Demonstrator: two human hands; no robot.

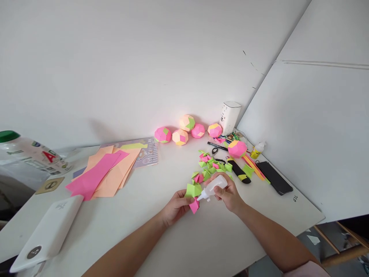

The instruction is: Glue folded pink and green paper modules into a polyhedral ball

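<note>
My left hand (176, 207) pinches a folded paper piece (193, 191), green above with a pink part (194, 206) hanging below. In my right hand (230, 194) is a small white glue bottle (215, 186), tilted with its nozzle pointing down and left. The nozzle tip is at the paper, by the pink part; whether it touches I cannot tell. Just beyond my hands lies a loose heap of small folded green and pink paper pieces (211, 164).
Several paper balls (163, 134) line the wall; another ball (237, 149) sits nearer, by a utility knife (239, 171), a black phone (275, 177) and a yellow-labelled bottle (257, 150). Paper sheets (95, 175), a white power bank (49, 234) and a green-capped bottle (34, 154) are left.
</note>
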